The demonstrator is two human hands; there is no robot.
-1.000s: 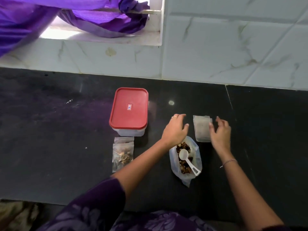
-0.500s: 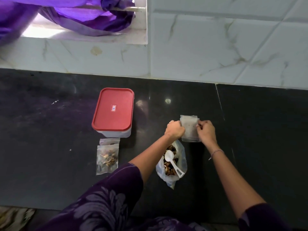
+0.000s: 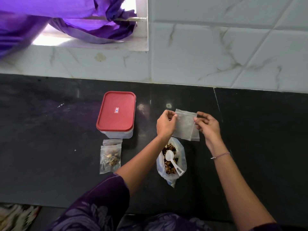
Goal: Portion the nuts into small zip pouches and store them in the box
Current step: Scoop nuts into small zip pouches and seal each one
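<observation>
Black counter (image 3: 50, 164) — on it the red-lidded box (image 3: 116, 112), filled pouches (image 3: 110, 157), open nut bag (image 3: 182, 157).

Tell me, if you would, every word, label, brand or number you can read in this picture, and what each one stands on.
The sticker on the red lid of the box: white with red and blue marks, too small and blurred to read.
The empty pouches, filled pouches, nut bag and spoon: no print visible.
Nothing else carries readable text.
</observation>
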